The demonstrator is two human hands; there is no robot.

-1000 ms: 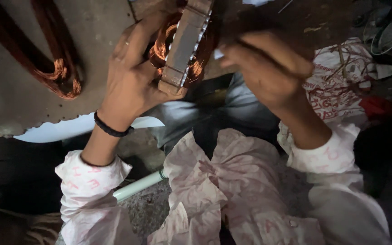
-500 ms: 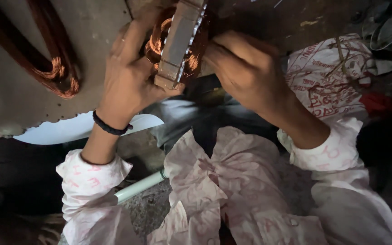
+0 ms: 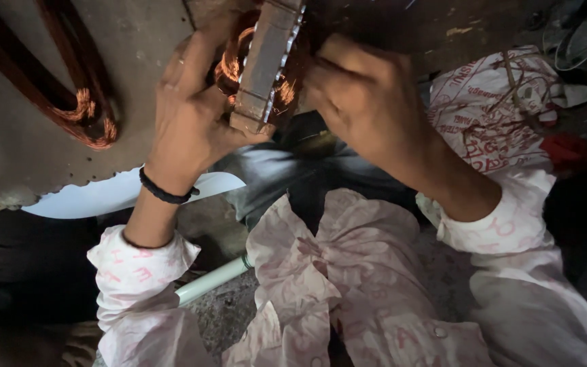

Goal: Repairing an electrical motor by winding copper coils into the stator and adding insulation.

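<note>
**Both hands on a motor core wound with copper wire**

I hold a metal motor core (image 3: 266, 64) up in front of me, at about 12 o'clock in my view, its grey ribbed edge turned toward me and bright copper wire (image 3: 229, 68) bulging from its sides. My left hand (image 3: 188, 119) wraps it from the 9 o'clock side, fingers curled around the back and thumb pressed under the lower end, so this hand is closed on the core. My right hand (image 3: 368, 102) comes in from 3 o'clock, fingers bent in tight against the core's right face. They are closed there, though I cannot tell whether they pinch a strand of wire or only press on the metal. A black band (image 3: 164, 194) circles my left wrist.

At 10 o'clock, well apart from the core, a loose coil of copper wire (image 3: 69, 102) lies on a grey slab (image 3: 123, 41). A white sheet (image 3: 110, 197) pokes out from under the slab's ragged edge at 8 o'clock. At 2 o'clock, a printed white bag (image 3: 490, 109) carries a tangle of thin wire, with a red scrap (image 3: 565, 146) just beside it. A pale green pipe (image 3: 212, 280) lies on the ground at 7 o'clock, beside my knee.
</note>
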